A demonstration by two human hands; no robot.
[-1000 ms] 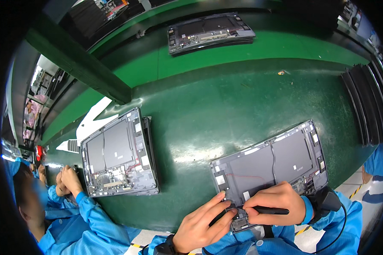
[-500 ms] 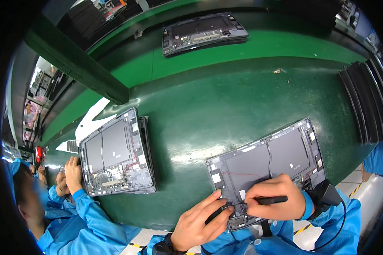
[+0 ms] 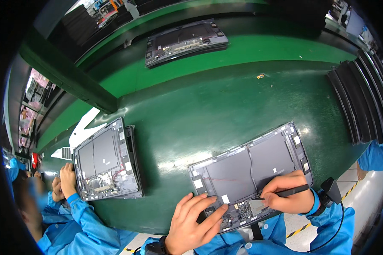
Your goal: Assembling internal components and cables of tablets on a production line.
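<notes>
An opened tablet-like device (image 3: 225, 170) lies in front of me, its flat dark battery area, thin cable and circuit board (image 3: 244, 210) exposed. My right hand (image 3: 288, 193) is closed around a slim black pointed tool (image 3: 295, 190), whose tip reaches the upper edge of the board. I cannot tell whether it is tweezers or a pick. My left hand (image 3: 195, 223) rests at the device's near left corner, fingers spread across its frame. A thin red wire (image 3: 219, 178) runs over the device's left part.
To the left, a co-worker's hand (image 3: 68, 180) touches a stack of similar opened devices (image 3: 102, 163). Another opened device (image 3: 185, 40) lies on the far green shelf. Black panels (image 3: 355, 102) stand at the right. A dark post (image 3: 68, 72) rises at the left.
My right hand has moved toward the board's upper edge, and the tool now angles up to the right. My left fingers have spread. The whole view has shifted slightly.
</notes>
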